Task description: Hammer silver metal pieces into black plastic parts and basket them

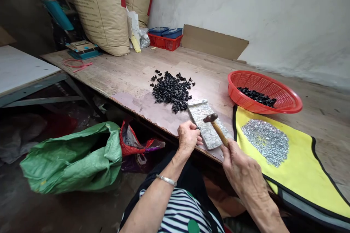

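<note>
My left hand (189,136) pinches a small black part (198,128) at the near left side of a grey metal slab (209,123). In my right hand (242,167) is a hammer (218,129), gripped by its wooden handle, with the head held over the slab. Beyond the slab lies a loose pile of small black parts (172,91). To the right, a heap of small shiny silver pieces (266,142) rests on a yellow cloth (306,174) with black edging. Fingers of my left hand partly hide the part it holds.
A red plastic basket (294,103) with more black parts stands behind the cloth. An open green sack (73,160) and a red bag (131,143) sit below the table's left edge. Large paper sacks (95,7) and a red crate (165,42) stand at the back.
</note>
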The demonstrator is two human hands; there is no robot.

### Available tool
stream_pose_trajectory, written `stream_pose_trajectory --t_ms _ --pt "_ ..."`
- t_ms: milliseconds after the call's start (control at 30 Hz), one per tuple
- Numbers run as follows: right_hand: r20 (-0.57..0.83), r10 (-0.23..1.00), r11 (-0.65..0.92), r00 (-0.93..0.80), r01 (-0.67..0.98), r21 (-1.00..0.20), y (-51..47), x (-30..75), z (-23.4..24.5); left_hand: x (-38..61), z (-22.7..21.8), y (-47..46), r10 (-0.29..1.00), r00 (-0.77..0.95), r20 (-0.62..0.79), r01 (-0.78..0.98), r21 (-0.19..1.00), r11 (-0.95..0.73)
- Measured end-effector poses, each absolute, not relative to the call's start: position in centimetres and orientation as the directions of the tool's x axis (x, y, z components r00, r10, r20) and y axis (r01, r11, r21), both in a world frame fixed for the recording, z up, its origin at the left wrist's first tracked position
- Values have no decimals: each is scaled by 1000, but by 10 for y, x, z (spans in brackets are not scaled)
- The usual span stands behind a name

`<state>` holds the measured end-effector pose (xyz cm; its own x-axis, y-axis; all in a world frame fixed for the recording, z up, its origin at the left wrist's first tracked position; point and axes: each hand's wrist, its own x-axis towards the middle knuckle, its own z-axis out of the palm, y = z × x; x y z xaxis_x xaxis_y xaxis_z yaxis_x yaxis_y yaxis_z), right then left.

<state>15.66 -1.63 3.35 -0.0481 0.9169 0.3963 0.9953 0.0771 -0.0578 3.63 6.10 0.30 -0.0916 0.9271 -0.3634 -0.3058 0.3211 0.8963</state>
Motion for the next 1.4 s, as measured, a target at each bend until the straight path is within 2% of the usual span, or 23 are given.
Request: stream_pose_trajectory --t_ms 67,233,333,400,500,567,733,800,867,933,1000,1100,1167,1267,1400 --pt "440 896 88 -56 995 -54 -17 157 35 36 3 61 924 -93 -371 -306 894 328" --pt "394 914 118 -91 992 -46 -19 157 40 37 3 60 918 -98 -385 -299 891 341" --pt "512 858 111 -42 988 -106 -20 156 43 37 3 60 916 -95 -391 -304 887 347" --pt "576 817 99 -30 991 -89 -19 154 39 37 4 61 912 -97 -399 -299 885 356" --pt "457 885 73 -90 996 55 -19 153 33 37 4 62 912 -99 -398 -279 891 359" --pt "390 915 66 -101 993 101 -19 154 35 37 3 62 918 -95 -386 -278 896 347" --pt "638 769 44 -35 999 2 -23 151 42 38 0 63 923 -90 -373 -305 893 331" --pt "578 815 34 -47 999 34 -24 148 34 37 1 62 920 -97 -379 -296 894 337" --pt "402 914 28 -50 998 61 -22 147 24 37 2 62 920 -103 -378 -280 899 338" --pt "243 970 3 -5 1000 10 -18 149 20 37 3 62 919 -104 -380 -274 899 341" --pt "196 979 -37 58 993 -111 -14 155 26 37 3 62 917 -100 -387 -278 895 348" --pt "303 948 -15 98 964 -266 -14 161 42 37 1 63 919 -99 -382 -288 895 341" --pt "441 893 51 89 954 -296 -17 161 49 37 1 63 920 -99 -379 -290 895 338" --pt "522 852 108 27 968 -226 -21 156 48 37 3 63 914 -107 -392 -294 890 348" --pt "425 905 56 -16 995 -81 -24 152 38 36 5 62 910 -98 -403 -275 890 364"
